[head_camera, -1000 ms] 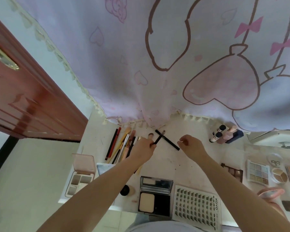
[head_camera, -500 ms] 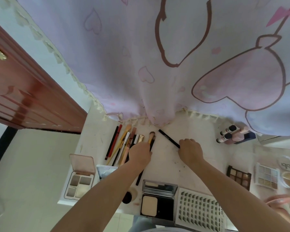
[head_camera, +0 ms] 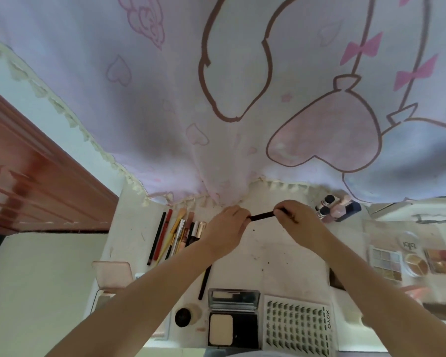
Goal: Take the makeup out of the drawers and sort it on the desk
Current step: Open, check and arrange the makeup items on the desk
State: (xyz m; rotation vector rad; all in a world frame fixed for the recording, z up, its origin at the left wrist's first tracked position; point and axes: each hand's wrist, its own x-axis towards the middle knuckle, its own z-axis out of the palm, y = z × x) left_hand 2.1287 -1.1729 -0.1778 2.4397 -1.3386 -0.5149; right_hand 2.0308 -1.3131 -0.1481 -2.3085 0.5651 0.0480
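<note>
A thin black pencil (head_camera: 262, 215) is held level between both hands, above the far part of the white desk (head_camera: 281, 258) and close under the fringed edge of a pink printed curtain (head_camera: 216, 112). It is slim, dark and straight; its ends are hidden inside the fingers, so any tip or cap cannot be told.

Readable writing is scarce. The lash tray (head_camera: 298, 324) at the near edge carries "XOYO" down its right side. A round clear lid (head_camera: 408, 244) at the right shows letters too blurred to read with certainty. The 2 small bottles (head_camera: 324, 206) beside the right hand have label bands too small to read.

The left hand (head_camera: 225, 229) reaches forward with its fingers curled, pinching the pencil's left end. The right hand (head_camera: 296, 220) comes in from the right, its fingers curled round the pencil's right end. Both forearms stretch from the bottom of the view and converge.

To the left of the left hand lies a row of brushes and pencils (head_camera: 177, 233), side by side. An open powder compact (head_camera: 233, 318) sits just left of the lash tray.
</note>
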